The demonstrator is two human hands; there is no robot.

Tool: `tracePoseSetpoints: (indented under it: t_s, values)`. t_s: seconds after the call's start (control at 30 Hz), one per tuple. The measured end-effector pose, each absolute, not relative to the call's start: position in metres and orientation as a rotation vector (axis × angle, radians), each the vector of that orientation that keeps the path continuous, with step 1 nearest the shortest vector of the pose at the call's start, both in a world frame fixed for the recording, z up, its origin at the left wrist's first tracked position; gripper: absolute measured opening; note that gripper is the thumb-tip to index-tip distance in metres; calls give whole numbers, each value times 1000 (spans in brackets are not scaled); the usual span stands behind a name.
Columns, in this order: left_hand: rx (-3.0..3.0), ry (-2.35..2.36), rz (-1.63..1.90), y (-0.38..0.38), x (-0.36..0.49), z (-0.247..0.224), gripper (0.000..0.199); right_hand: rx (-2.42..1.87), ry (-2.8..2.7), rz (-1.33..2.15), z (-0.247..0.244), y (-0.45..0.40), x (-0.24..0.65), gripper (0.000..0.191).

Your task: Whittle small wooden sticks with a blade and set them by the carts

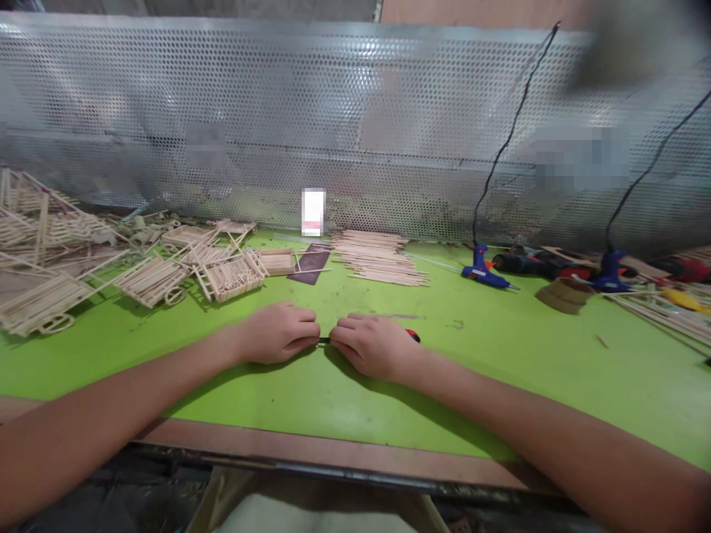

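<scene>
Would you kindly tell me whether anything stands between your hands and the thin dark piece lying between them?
Nothing visible does: the left hand and right hand reach the thin dark piece directly from either side, above the green tabletop.

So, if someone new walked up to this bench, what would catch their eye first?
The bright green workbench stands out first, with wooden stick carts piled at left and a stack of loose sticks at back centre. Blue glue guns sit at right, and the left hand and right hand nearly meet at front centre.
</scene>
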State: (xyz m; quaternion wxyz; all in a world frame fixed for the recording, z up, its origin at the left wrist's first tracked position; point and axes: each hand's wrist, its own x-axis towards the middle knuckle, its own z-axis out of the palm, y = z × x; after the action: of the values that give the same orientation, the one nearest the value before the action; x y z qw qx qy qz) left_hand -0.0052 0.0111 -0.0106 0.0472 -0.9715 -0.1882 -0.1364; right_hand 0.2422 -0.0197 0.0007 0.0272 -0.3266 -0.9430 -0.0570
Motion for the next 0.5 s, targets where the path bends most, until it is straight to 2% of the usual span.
tracePoseSetpoints:
  t_s: [0.5]
  values:
    - [-3024,-531,-525,7,13,-9,27,-848,-2830,-67,1,-19,260,26]
